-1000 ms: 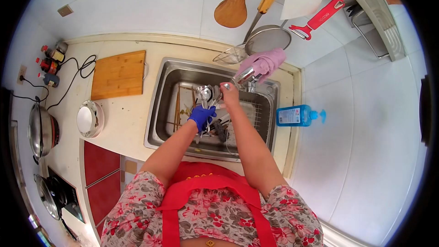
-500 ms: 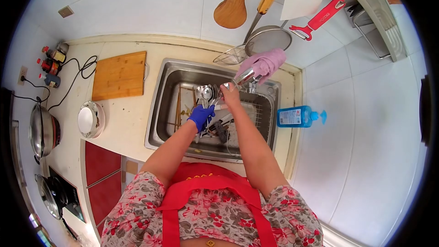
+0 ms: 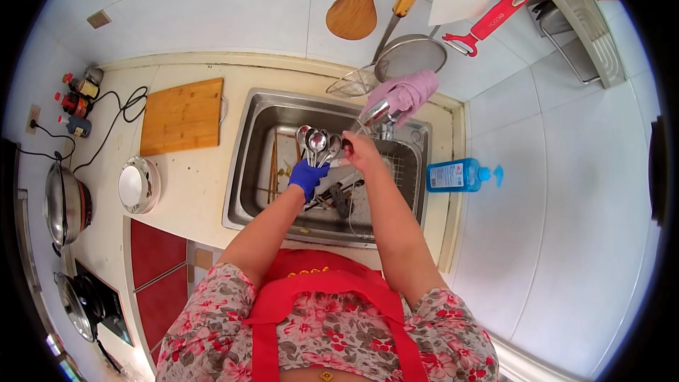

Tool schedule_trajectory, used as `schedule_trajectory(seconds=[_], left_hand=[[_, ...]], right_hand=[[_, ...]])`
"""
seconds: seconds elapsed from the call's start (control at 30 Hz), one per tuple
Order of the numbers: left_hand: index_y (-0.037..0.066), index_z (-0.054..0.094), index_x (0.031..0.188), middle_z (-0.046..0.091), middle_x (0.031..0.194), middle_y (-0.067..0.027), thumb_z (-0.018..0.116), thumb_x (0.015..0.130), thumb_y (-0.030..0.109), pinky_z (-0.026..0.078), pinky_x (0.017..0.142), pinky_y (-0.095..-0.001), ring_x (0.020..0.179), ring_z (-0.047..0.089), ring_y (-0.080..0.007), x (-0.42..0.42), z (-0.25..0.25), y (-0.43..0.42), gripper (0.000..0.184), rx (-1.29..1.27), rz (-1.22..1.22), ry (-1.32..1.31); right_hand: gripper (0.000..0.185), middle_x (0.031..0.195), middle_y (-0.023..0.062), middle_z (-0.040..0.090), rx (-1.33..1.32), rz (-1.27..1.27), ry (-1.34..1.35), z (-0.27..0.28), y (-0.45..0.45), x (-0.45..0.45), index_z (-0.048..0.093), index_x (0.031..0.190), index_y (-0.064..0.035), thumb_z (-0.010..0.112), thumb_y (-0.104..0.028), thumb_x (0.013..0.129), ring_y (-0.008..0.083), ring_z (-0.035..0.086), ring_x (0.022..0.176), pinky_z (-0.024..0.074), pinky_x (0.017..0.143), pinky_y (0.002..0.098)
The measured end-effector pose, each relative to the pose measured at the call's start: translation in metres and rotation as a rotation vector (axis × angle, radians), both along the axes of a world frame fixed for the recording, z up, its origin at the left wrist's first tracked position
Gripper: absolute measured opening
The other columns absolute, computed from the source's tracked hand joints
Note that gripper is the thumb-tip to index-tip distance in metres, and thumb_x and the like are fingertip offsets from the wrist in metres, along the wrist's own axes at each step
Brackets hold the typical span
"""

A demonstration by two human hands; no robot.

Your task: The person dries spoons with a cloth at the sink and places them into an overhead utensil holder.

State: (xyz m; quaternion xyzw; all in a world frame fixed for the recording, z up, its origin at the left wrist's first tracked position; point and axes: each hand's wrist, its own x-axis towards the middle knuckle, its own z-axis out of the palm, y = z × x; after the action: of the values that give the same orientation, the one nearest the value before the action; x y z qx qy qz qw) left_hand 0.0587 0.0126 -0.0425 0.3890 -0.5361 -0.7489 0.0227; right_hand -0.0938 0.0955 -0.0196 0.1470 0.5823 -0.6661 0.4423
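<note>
Several spoons (image 3: 317, 142), handles partly hidden | left hand (image 3: 308, 176): clasping them | right hand (image 3: 363, 152): grip cannot be told

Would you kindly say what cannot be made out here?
Head view: gripped part of the spoons, hidden by the gloved left hand.
Head view: print on the bottle label, too small to read.
Head view: upper end of the wooden spatula, cut off by the top edge.

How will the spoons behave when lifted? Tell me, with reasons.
The spoons look like shiny metal, so they would probably stay stiff. Their smooth surfaces suggest they may be slippery. Bunched upright in the gloved left hand, with several bowls fanned out at the top, they could slide against one another if the grip loosens.
</note>
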Motion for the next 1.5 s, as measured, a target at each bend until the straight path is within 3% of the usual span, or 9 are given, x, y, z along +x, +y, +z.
schedule_trajectory(seconds=[0.23, 0.33, 0.5, 0.6, 0.8, 0.93, 1.2, 1.43, 1.5], left_hand=[[0.007, 0.057, 0.078, 0.052, 0.06, 0.0013, 0.068, 0.074, 0.023, 0.033, 0.046, -0.0227, 0.049, 0.044, -0.0077, 0.003, 0.004, 0.001, 0.02, 0.193, 0.047, 0.023], [0.007, 0.057, 0.075, 0.052, 0.058, -0.0006, 0.069, 0.073, 0.023, 0.034, 0.043, -0.0253, 0.047, 0.045, -0.0102, -0.005, -0.011, 0.004, 0.02, 0.143, 0.022, -0.052], [0.006, 0.057, 0.073, 0.052, 0.057, -0.0029, 0.069, 0.072, 0.023, 0.034, 0.04, -0.029, 0.045, 0.045, -0.0134, -0.011, -0.007, 0.011, 0.021, 0.153, 0.053, -0.013], [0.007, 0.056, 0.075, 0.052, 0.058, -0.0027, 0.068, 0.072, 0.02, 0.035, 0.039, -0.028, 0.046, 0.046, -0.013, -0.003, 0.014, 0.014, 0.018, 0.212, 0.066, 0.055], [0.006, 0.057, 0.085, 0.057, 0.066, -0.0028, 0.065, 0.075, 0.016, 0.039, 0.044, -0.023, 0.049, 0.049, -0.0113, 0.003, 0.028, 0.007, 0.016, 0.387, -0.037, 0.007], [0.009, 0.058, 0.084, 0.053, 0.062, -0.0011, 0.067, 0.072, 0.013, 0.037, 0.039, -0.025, 0.048, 0.048, -0.0109, -0.002, 0.017, 0.004, 0.016, 0.358, 0.059, 0.028], [0.01, 0.056, 0.082, 0.054, 0.064, -0.001, 0.068, 0.073, 0.017, 0.037, 0.041, -0.0236, 0.049, 0.049, -0.0103, -0.01, 0.023, -0.002, 0.017, 0.318, 0.168, 0.108], [0.008, 0.056, 0.086, 0.053, 0.064, -0.0003, 0.066, 0.075, 0.013, 0.038, 0.045, -0.023, 0.05, 0.048, -0.0095, -0.012, 0.017, 0.008, 0.016, 0.261, 0.219, 0.129], [0.008, 0.056, 0.087, 0.053, 0.064, -0.0004, 0.065, 0.076, 0.011, 0.038, 0.045, -0.0232, 0.05, 0.047, -0.0095, -0.011, 0.016, 0.012, 0.015, 0.192, 0.163, 0.119]], right_hand=[[0.033, 0.108, 0.011, 0.057, -0.403, 0.115, 0.009, 0.011, 0.017, -0.001, 0.044, 0.112, -0.0023, 0.049, -0.002, 0.08, 0.0131, 0.054, 0.069, 0.0432, 0.058, 0.0233], [0.044, 0.101, 0.0097, 0.059, -0.313, 0.139, 0.145, 0.011, 0.017, 0.002, 0.04, 0.12, -0.0004, 0.051, 0.001, 0.078, 0.014, 0.056, 0.077, 0.0448, 0.064, 0.0245], [0.018, 0.091, 0.0044, 0.059, 0.093, 0.074, 0.345, 0.017, 0.006, 0.01, 0.056, 0.098, -0.0065, 0.055, -0.009, 0.08, 0.0122, 0.056, 0.074, 0.0475, 0.06, 0.0259], [0.006, 0.085, 0.0048, 0.058, 0.113, -0.05, 0.189, 0.0, 0.006, -0.007, 0.058, 0.084, -0.0079, 0.055, -0.011, 0.081, 0.0134, 0.056, 0.07, 0.0468, 0.055, 0.0279], [0.01, 0.081, 0.0086, 0.056, -0.201, -0.354, 0.001, 0.003, -0.002, -0.009, 0.053, 0.091, -0.0055, 0.05, -0.009, 0.082, 0.018, 0.056, 0.068, 0.0462, 0.056, 0.0313], [0.017, 0.08, 0.0081, 0.055, -0.355, -0.224, 0.067, 0.009, -0.008, 0.015, 0.05, 0.097, -0.0029, 0.048, -0.003, 0.081, 0.0184, 0.056, 0.069, 0.047, 0.06, 0.0306], [0.02, 0.082, 0.004, 0.058, -0.082, 0.284, 0.405, 0.013, 0.008, 0.05, 0.058, 0.096, 0.0007, 0.049, 0.001, 0.078, 0.011, 0.055, 0.069, 0.0456, 0.064, 0.0233], [0.016, 0.075, 0.0029, 0.059, 0.036, 0.212, 0.465, 0.004, 0.006, 0.052, 0.061, 0.089, 0.0014, 0.055, -0.005, 0.076, 0.0092, 0.053, 0.064, 0.0432, 0.058, 0.0212], [0.015, 0.071, 0.0032, 0.058, 0.353, 0.256, 0.576, 0.007, 0.003, 0.047, 0.061, 0.084, 0.002, 0.056, -0.006, 0.073, 0.0091, 0.052, 0.061, 0.0408, 0.055, 0.0211]])
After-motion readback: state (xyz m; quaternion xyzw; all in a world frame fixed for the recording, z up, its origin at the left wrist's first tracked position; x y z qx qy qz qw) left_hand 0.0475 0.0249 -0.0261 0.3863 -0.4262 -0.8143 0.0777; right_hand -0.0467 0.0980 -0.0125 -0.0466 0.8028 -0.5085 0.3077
